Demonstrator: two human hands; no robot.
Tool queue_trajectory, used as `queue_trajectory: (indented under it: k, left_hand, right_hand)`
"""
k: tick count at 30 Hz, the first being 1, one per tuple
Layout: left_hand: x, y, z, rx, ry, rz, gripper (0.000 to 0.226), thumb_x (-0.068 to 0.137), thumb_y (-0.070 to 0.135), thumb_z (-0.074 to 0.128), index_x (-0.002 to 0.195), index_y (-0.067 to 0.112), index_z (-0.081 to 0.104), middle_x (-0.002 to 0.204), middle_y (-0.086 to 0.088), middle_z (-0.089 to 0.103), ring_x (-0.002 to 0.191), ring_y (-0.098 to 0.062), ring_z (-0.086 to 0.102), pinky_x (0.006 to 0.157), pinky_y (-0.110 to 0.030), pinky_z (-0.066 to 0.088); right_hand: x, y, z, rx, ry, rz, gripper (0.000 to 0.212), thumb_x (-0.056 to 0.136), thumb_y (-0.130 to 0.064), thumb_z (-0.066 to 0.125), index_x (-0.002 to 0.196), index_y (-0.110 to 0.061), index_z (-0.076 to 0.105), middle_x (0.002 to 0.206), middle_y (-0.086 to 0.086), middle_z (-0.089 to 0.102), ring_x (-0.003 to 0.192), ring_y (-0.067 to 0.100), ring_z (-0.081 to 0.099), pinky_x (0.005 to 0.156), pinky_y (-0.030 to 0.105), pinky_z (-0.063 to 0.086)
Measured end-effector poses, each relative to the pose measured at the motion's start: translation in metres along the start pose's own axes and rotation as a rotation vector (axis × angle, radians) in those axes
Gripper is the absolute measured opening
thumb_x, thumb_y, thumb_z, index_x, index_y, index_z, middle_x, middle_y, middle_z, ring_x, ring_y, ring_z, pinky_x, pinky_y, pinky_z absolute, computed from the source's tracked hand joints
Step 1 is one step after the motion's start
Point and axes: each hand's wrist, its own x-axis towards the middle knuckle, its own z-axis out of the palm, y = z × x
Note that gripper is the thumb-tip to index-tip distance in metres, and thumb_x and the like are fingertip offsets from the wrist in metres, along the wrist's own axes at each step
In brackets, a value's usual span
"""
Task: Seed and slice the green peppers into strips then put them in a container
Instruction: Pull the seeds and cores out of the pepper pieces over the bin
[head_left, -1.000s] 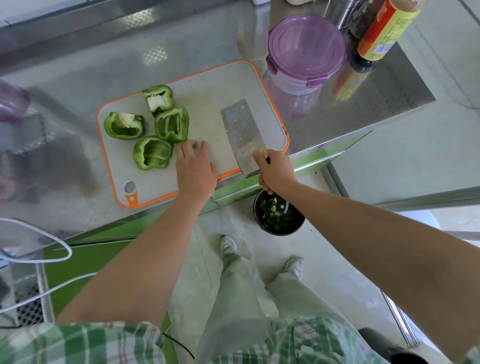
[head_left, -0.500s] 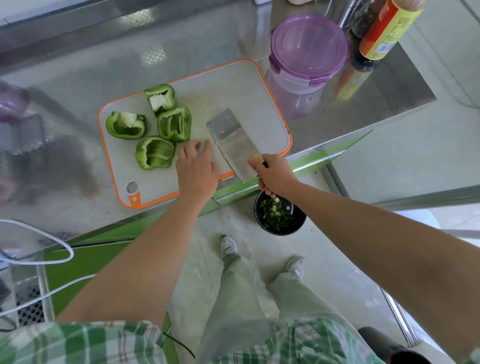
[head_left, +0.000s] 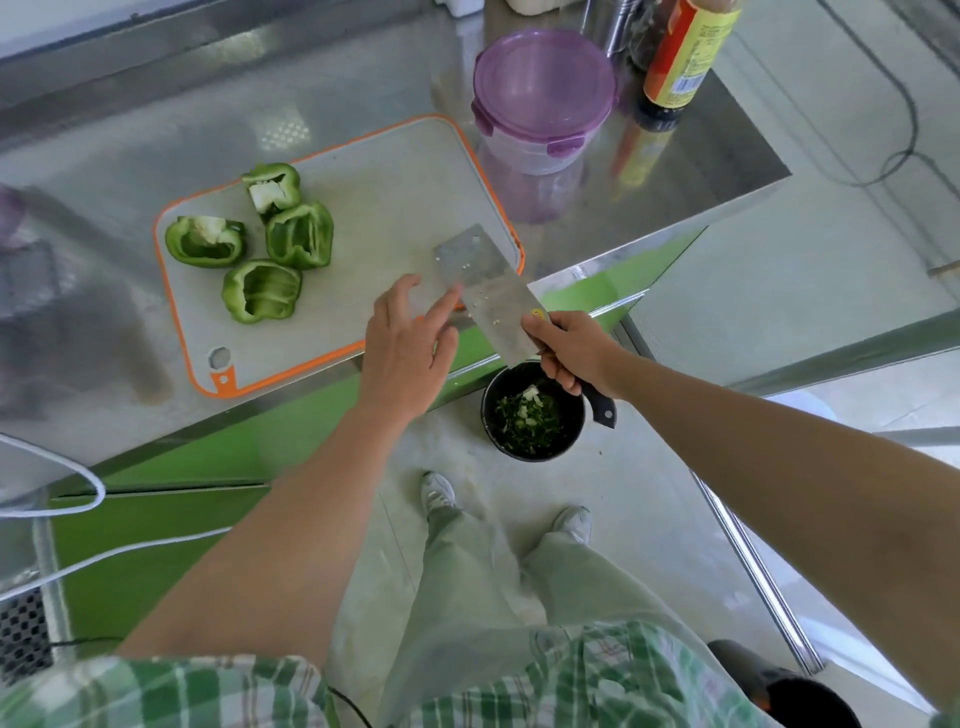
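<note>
Several green pepper pieces (head_left: 262, 244) lie cut side up on the left half of an orange-rimmed cutting board (head_left: 395, 192). My right hand (head_left: 576, 353) grips the black handle of a cleaver (head_left: 485, 291), whose flat blade carries a few white seeds and juts past the board's near right corner. My left hand (head_left: 408, 348) is beside the blade with straight fingers, its fingertips touching the blade's left edge. A clear container with a purple lid (head_left: 543, 96) stands shut behind the board's right end.
On the floor below the counter edge sits a black bin (head_left: 532, 413) holding green scraps. A sauce bottle (head_left: 680, 57) and a metal can (head_left: 610, 21) stand behind the container. White cables (head_left: 62, 499) hang at the left.
The cleaver has lifted off the board and shifted toward its near right corner, above the counter edge. My left hand left the board and moved right to the blade.
</note>
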Motion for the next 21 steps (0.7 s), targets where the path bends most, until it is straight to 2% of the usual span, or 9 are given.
queue_trajectory:
  k: [4,9,11,15,18,21]
  left_hand:
    - [-0.024,0.042,0.022,0.028,-0.082,0.170,0.051,0.099,0.044,0.029,0.145,0.031,0.046,0.147,-0.019,0.033,0.131,-0.038,0.034,0.109,-0.051,0.030]
    - [-0.047,0.090,0.052,0.025,-0.212,0.309,0.052,0.100,0.053,0.018,0.146,0.041,0.040,0.153,-0.018,0.024,0.134,-0.042,0.030,0.111,-0.054,0.026]
    - [-0.054,0.108,0.063,-0.008,-0.289,0.317,0.059,0.097,0.062,0.006,0.146,0.047,0.036,0.158,-0.015,0.017,0.138,-0.042,0.023,0.114,-0.054,0.020]
    - [-0.064,0.129,0.085,-0.101,-0.395,0.274,0.065,0.084,0.074,-0.011,0.141,0.061,0.018,0.162,-0.007,0.004,0.145,-0.030,0.006,0.116,-0.049,0.005]
    - [-0.064,0.133,0.097,-0.110,-0.476,0.257,0.053,0.086,0.073,-0.003,0.137,0.066,0.011,0.162,-0.002,-0.002,0.146,-0.025,-0.001,0.116,-0.048,0.001]
    - [-0.060,0.131,0.109,-0.101,-0.481,0.247,0.054,0.087,0.066,-0.002,0.140,0.067,0.014,0.162,-0.001,-0.005,0.147,-0.027,-0.002,0.116,-0.049,-0.001]
  right_hand:
    - [-0.031,0.027,-0.030,-0.005,-0.019,0.022,0.041,0.101,-0.036,0.045,0.067,-0.014,0.039,0.049,0.009,0.045,0.028,0.015,0.030,0.032,0.016,0.026]
    - [-0.065,0.064,-0.063,0.009,-0.014,0.150,0.036,0.099,-0.031,0.044,0.068,-0.013,0.043,0.045,0.005,0.042,0.030,0.015,0.029,0.035,0.017,0.024]
    - [-0.074,0.080,-0.073,0.013,-0.015,0.210,0.034,0.098,-0.026,0.042,0.067,-0.013,0.043,0.046,0.006,0.041,0.032,0.015,0.029,0.036,0.017,0.024]
    - [-0.084,0.109,-0.082,0.015,0.003,0.308,0.030,0.094,-0.023,0.043,0.065,-0.014,0.045,0.049,0.007,0.041,0.033,0.016,0.029,0.037,0.017,0.026]
    - [-0.089,0.123,-0.084,0.048,0.018,0.349,0.028,0.092,-0.023,0.043,0.065,-0.014,0.045,0.050,0.007,0.042,0.034,0.016,0.029,0.038,0.017,0.025]
    - [-0.090,0.132,-0.085,0.069,0.018,0.375,0.028,0.091,-0.025,0.043,0.065,-0.014,0.045,0.051,0.006,0.042,0.035,0.016,0.030,0.038,0.018,0.026]
